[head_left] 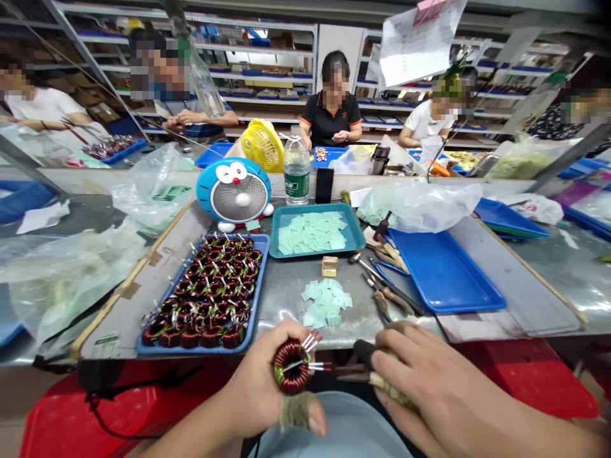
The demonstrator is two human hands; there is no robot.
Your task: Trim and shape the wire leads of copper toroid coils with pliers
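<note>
A hand can pass along the bench [281, 296] at frame centre, in the bare strip between the coil tray [198, 350] and the loose paper squares [327, 302]. A narrower gap separates those squares from the tools [400, 300]. The blue tray [453, 273], right of centre, is open from above. Obstructions: wire ends stand up throughout the coil tray; a small block [329, 266], the green tray [356, 235], fan [242, 197] and bottle [296, 175] hinder reach toward upper centre; a plastic bag [420, 207] bulks at the blue tray's far end. At lower centre, the coil [292, 367] and pliers [351, 374] obstruct the space between the left hand [262, 375] and right hand [424, 375].
</note>
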